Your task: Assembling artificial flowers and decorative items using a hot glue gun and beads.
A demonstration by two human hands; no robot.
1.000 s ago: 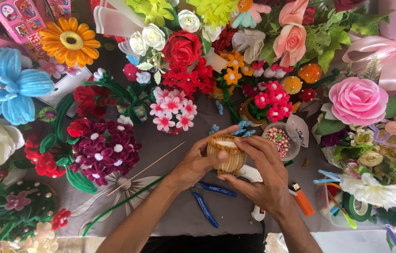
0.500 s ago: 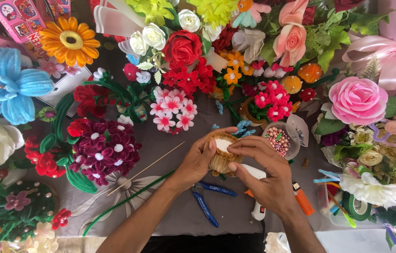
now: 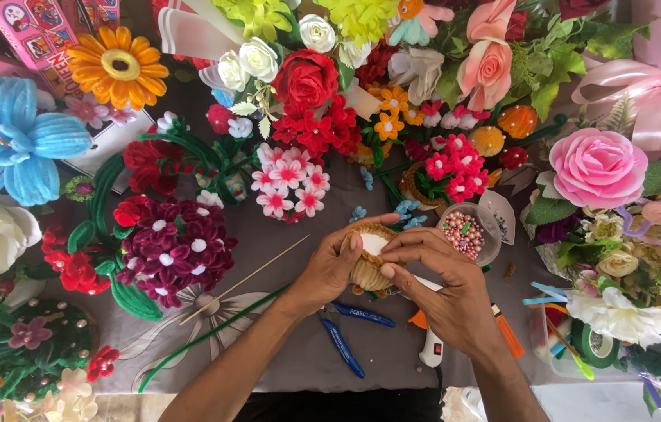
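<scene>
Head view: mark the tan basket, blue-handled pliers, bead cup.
tan basket [image 3: 367, 273], head view, on its woven side below the fingers.
blue-handled pliers [image 3: 343, 348], head view, on the lower handle.
bead cup [image 3: 465, 234], head view, on the pink beads inside.

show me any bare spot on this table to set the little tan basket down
Bare grey cloth lies left of the left hand, between the wooden skewer and the blue pliers. The top and both side edges are packed with flowers.

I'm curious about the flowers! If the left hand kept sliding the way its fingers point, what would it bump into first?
The left hand points up and right, so after the small tan woven basket it holds, it would probably meet the clear cup of pink beads. Depth is hard to judge.
</scene>
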